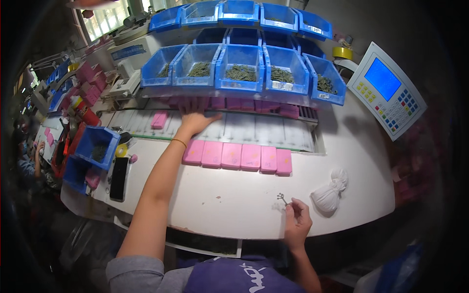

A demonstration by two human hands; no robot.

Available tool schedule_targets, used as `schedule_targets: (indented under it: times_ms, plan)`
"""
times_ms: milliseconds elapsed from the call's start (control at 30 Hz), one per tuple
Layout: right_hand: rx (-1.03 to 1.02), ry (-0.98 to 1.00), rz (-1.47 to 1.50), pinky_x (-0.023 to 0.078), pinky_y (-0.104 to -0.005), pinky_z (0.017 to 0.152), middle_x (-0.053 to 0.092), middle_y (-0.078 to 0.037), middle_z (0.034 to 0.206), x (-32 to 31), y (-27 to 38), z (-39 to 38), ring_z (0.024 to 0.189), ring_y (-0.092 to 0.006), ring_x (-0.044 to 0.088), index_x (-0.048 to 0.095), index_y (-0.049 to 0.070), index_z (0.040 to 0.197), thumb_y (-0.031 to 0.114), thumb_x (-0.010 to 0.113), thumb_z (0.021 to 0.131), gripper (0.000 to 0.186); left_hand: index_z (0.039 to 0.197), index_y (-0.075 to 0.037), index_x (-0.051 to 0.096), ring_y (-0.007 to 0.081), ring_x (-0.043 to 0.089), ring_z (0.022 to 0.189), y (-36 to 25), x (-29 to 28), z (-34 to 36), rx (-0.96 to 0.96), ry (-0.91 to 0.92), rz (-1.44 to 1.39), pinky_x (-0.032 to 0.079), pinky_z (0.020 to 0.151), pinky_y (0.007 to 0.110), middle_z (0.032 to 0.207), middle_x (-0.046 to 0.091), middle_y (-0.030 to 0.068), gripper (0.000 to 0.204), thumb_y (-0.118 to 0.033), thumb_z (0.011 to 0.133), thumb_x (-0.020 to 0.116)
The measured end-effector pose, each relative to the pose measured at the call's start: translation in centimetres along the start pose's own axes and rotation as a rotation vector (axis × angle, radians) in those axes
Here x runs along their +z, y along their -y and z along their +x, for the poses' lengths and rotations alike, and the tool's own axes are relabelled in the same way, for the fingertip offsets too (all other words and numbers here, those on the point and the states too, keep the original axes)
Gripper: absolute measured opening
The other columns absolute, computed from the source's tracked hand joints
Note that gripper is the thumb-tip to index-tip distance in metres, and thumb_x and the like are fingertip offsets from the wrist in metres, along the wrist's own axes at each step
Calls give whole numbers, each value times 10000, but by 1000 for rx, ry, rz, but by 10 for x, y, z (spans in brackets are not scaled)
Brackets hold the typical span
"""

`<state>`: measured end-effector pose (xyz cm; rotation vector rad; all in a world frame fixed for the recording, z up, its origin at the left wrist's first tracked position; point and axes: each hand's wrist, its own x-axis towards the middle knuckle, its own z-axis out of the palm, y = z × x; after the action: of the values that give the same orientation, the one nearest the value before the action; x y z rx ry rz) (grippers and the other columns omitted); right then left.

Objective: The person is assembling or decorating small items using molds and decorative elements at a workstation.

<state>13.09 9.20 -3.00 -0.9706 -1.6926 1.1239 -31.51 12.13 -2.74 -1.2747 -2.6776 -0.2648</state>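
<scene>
My left hand (194, 117) reaches far forward, fingers spread on a pink box at the far side of the conveyor (254, 129), under the row of blue bins (239, 73). My right hand (296, 219) rests near the front edge of the white table (220, 200) and pinches a small metal part (282, 198) between thumb and fingers. A row of several pink flat boxes (238, 156) lies side by side on the table between my two hands. One more pink box (159, 119) sits on the conveyor to the left.
Blue bins hold dark small parts in two tiers. A white cloth pouch (331, 191) lies right of my right hand. A control panel with a blue screen (386, 90) stands at right. A black phone (118, 178) and blue bins (95, 146) sit at left.
</scene>
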Motion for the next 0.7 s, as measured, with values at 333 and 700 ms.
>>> schedule_targets:
  times_ms: [333,700]
  plan:
    - [32,-24,-13,517,-290,811,671,-110,927,-2,-2,2,838,-153,640,611,-48,1126,42,621,934,213,1289,-87,614,387,492,1286,-36,32,67,168,-179,-178,370,1081,497,1388,541,188,820,-741,798,572]
    - [165,-10,100,481,-275,865,624,-90,996,-1,6,4,932,-145,614,563,-47,1178,17,602,943,247,1320,-59,565,388,516,1260,130,62,105,34,-184,65,351,1099,487,1348,568,204,574,-464,923,481]
